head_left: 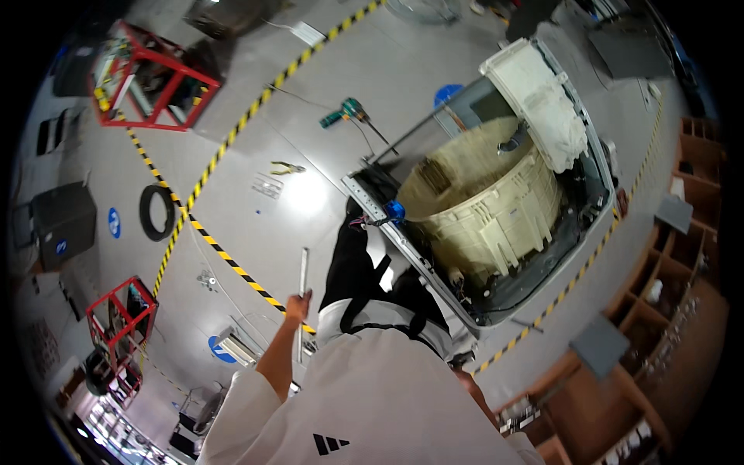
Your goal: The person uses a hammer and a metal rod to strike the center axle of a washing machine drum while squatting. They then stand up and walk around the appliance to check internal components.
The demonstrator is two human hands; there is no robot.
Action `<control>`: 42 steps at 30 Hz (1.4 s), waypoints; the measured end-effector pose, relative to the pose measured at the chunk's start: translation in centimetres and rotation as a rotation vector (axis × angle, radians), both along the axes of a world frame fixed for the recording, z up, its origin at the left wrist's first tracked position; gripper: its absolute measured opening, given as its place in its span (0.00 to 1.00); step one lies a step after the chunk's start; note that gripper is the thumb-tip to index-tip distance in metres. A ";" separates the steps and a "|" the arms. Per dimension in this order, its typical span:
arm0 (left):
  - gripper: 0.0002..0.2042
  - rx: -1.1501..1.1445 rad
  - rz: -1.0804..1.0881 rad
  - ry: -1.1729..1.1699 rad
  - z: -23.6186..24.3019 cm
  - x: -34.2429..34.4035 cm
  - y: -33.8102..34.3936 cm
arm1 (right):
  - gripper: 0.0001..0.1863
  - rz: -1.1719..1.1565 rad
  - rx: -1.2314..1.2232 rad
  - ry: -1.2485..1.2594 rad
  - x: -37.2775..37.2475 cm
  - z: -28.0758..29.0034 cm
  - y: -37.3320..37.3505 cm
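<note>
My left hand (pixel 297 306) is closed around a long, thin metal bar (pixel 303 267), held upright at my left side. Only part of my right hand (pixel 463 378) shows beside my hip; its fingers are hidden. Close to it is a small dark object (pixel 463 359) that I cannot make out, and whether the hand holds it is unclear. In front of me to the right is an opened washing machine casing (pixel 535 310) with a cream plastic tub (pixel 496 221) inside. A dirty white panel (pixel 540 101) rests at its far end, and a blue part (pixel 394 211) sits at the near-left corner.
A green power drill (pixel 345 112) and yellow-handled pliers (pixel 287 167) lie on the grey floor. Also there are a black rubber ring (pixel 157 212) and striped tape (pixel 240 271). Red frames (pixel 159 85) stand to the left, brown compartment shelves (pixel 647 287) to the right.
</note>
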State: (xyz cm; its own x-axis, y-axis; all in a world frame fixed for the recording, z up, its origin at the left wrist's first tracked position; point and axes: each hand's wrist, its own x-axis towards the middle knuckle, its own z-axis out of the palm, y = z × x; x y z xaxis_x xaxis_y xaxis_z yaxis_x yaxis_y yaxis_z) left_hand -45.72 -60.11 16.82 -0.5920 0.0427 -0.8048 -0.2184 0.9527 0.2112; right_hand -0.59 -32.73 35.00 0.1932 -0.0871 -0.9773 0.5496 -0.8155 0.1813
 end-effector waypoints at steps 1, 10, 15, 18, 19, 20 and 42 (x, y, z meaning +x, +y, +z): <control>0.32 0.018 0.014 -0.083 2.2 -2.5 4.8 | 0.12 -0.169 -0.051 -0.044 2.9 -0.5 -2.5; 0.26 0.222 0.229 -0.065 4.2 -16.7 13.9 | 0.08 -0.144 -0.091 -0.147 -9.9 6.2 -3.8; 0.26 0.152 0.137 -0.170 2.6 -17.1 14.1 | 0.08 -0.358 -0.260 -0.282 -13.6 7.4 -2.8; 0.26 0.047 0.030 -0.202 -0.2 -15.7 11.9 | 0.09 -0.511 -0.247 -0.305 -13.9 8.2 -3.1; 0.26 0.045 0.024 -0.260 -1.0 -15.5 11.9 | 0.08 -0.516 -0.272 -0.355 -14.1 8.5 -3.5; 0.26 0.032 0.040 -0.295 -0.7 -15.6 12.3 | 0.08 -0.493 -0.283 -0.349 -14.2 8.6 -3.2; 0.25 0.048 -0.024 -0.267 0.7 -19.1 22.3 | 0.09 -0.505 -0.153 -0.430 -12.8 6.2 -6.0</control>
